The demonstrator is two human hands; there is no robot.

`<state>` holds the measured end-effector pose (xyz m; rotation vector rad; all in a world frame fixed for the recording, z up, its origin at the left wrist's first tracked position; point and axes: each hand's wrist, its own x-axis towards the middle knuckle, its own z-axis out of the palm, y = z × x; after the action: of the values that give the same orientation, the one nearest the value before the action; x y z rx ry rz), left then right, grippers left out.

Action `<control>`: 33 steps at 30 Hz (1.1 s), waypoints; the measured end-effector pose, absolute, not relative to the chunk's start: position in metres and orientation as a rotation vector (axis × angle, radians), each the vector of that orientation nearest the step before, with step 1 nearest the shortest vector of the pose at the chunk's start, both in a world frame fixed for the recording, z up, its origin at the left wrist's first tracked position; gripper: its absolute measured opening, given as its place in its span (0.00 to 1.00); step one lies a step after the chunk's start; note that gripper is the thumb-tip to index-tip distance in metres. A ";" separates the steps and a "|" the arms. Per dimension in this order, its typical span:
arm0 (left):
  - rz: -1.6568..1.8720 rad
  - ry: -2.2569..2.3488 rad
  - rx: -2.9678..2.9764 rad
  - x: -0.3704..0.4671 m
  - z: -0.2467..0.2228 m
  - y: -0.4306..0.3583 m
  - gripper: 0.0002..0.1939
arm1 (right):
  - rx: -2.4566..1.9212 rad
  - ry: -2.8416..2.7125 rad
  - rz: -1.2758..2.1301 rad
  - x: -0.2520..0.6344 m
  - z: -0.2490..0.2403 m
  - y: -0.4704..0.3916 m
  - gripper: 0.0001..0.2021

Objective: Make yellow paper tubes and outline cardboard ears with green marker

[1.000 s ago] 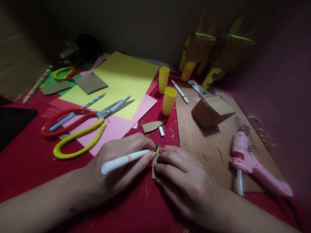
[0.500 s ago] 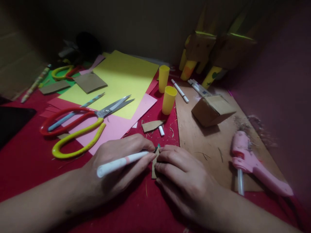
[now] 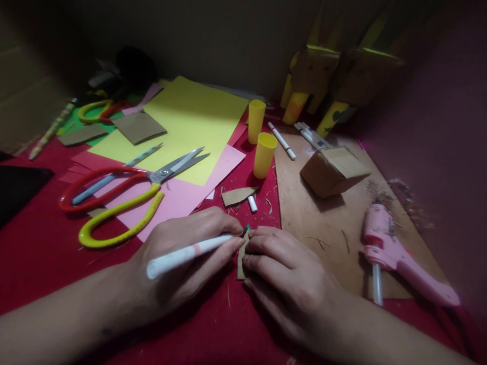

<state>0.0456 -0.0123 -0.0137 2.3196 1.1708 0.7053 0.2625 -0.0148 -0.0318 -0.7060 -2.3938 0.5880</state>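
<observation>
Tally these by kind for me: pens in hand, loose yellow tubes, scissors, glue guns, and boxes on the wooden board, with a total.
Held pen: 1
Loose yellow tubes: 2
Scissors: 2, back pair showing only handles
Glue gun: 1
Cardboard box: 1
Total: 7

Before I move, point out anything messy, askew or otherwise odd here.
Stringy debris clings to the pink glue gun and litters the wooden board, which looks untidy. The large scissors lie open across a blue pencil, blades slightly apart. Nothing looks spilled.
</observation>
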 end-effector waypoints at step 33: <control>0.717 1.144 2.321 0.047 -0.012 -0.011 0.08 | -0.700 -2.380 0.643 0.262 -0.031 -0.014 0.08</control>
<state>0.0471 -0.0115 -0.0118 2.3206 1.1443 0.7170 0.2621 -0.0142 -0.0310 -0.7004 -2.3801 0.6427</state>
